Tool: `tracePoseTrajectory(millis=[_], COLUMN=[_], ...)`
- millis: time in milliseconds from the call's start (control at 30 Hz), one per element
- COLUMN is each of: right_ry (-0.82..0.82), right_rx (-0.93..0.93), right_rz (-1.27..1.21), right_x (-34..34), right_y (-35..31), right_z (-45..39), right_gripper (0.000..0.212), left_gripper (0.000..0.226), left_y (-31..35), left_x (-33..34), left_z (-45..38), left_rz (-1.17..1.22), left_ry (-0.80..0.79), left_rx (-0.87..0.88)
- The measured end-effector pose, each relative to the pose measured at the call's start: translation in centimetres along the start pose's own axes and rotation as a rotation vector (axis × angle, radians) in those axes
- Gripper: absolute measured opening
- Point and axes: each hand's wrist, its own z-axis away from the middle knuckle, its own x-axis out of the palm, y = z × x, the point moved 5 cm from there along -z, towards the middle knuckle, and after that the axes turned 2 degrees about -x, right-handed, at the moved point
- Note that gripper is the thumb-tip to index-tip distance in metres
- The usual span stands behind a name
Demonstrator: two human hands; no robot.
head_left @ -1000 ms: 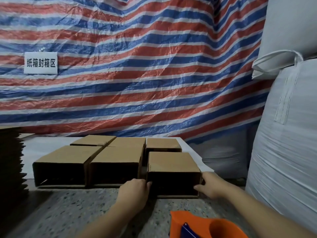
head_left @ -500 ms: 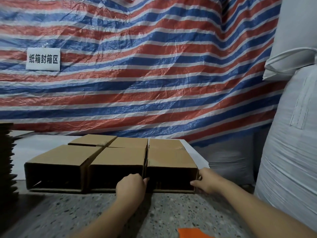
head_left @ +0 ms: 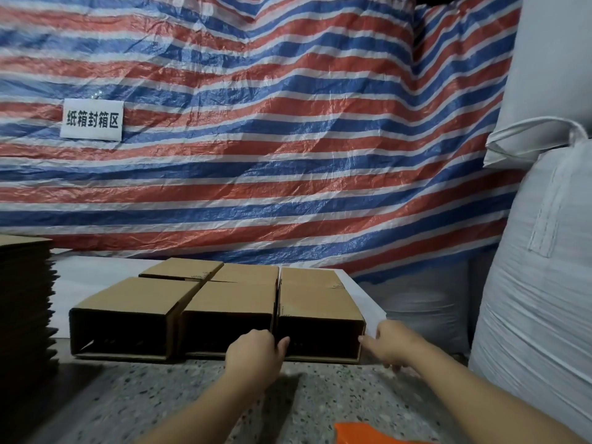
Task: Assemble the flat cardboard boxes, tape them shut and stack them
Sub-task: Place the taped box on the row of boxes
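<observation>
At box (head_left: 318,307) corners: both hands

Speckled stone surface (head_left: 198,389) carrying a white sheet (head_left: 96,277) at the rear. Six open-ended cardboard boxes (head_left: 230,299) lie in two rows of three, side by side, partly on the sheet. A stack of flat cardboard (head_left: 24,302) stands at the left edge; an orange object (head_left: 362,435) shows at the near edge.

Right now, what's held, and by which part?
The front right box, by its open near end: left hand at the left edge, right hand at the right edge. Finger curl is hard to see.
</observation>
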Motion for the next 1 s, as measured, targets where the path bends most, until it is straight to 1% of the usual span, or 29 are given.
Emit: tracePoseTrajectory(millis=[133, 233, 300, 333, 400, 467, 533, 567, 600, 667, 700, 733, 767, 867, 900, 933, 1000], right_ry=[0.058, 0.119, 0.153, 0.171, 0.215, 0.257, 0.262, 0.250, 0.233, 0.198, 0.181, 0.167, 0.153, 0.101, 0.087, 0.082, 0.097], right_rx=[-0.002, -0.055, -0.092, -0.113, -0.152, -0.182, -0.225, -0.245, -0.263, -0.294, -0.307, -0.322, -0.332, -0.357, -0.362, -0.372, -0.393], right_rz=[0.017, 0.044, 0.043, 0.028, -0.019, -0.046, -0.045, -0.050, -0.056, -0.064, -0.066, -0.066, -0.068, -0.072, -0.083, -0.096, -0.112], right_x=[-3.6, -6.6, -8.1, -8.6, -9.3, -9.5, -8.8, -8.3, -7.8, -6.9, -6.4, -6.0, -5.6, -4.7, -4.4, -4.1, -3.5], right_y=[-1.5, -3.9, -6.0, -7.1, -9.2, -11.1, -12.8, -13.6, -14.4, -15.8, -16.5, -17.3, -17.9, -19.6, -20.1, -20.5, -21.2], right_z=[3.7, 7.2, 9.7, 10.9, 13.6, 16.5, 19.2, 20.5, 21.8, 24.2, 25.1, 26.0, 26.6, 27.8, 28.1, 28.4, 28.8], right_gripper=[0.044, 0.039, 0.038, 0.036, 0.033, 0.037, 0.042, 0.041, 0.040, 0.042, 0.042, 0.040, 0.036, 0.025, 0.024, 0.024, 0.025], left_gripper=[0.042, 0.023, 0.018, 0.020, 0.033, 0.049, 0.056, 0.054, 0.047, 0.023, 0.016, 0.015, 0.020, 0.048, 0.052, 0.052, 0.045], left_y=[0.7, 0.9, 0.8, 0.6, 0.0, -0.8, -2.0, -2.8, -3.6, -5.4, -6.3, -7.2, -7.9, -9.8, -10.4, -11.0, -12.1], left_x=[-4.0, -8.2, -10.9, -12.2, -14.5, -16.3, -17.6, -18.1, -18.5, -19.2, -19.4, -19.7, -19.9, -20.4, -20.6, -20.7, -20.9], left_z=[2.0, 4.4, 6.6, 7.7, 10.2, 12.7, 15.1, 16.2, 17.3, 18.9, 19.6, 20.3, 20.7, 21.5, 21.6, 21.9, 22.1], left_rz=[0.035, 0.060, 0.083, 0.091, 0.107, 0.135, 0.171, 0.184, 0.189, 0.206, 0.244, 0.282, 0.300, 0.301, 0.331, 0.354, 0.352], left_ry=[-0.006, 0.021, 0.044, 0.041, 0.011, -0.011, -0.003, 0.002, 0.011, 0.044, 0.059, 0.062, 0.059, 0.065, 0.067, 0.073, 0.103], left_rx=[0.059, 0.127, 0.179, 0.195, 0.208, 0.197, 0.183, 0.182, 0.187, 0.200, 0.198, 0.189, 0.177, 0.114, 0.092, 0.077, 0.088])
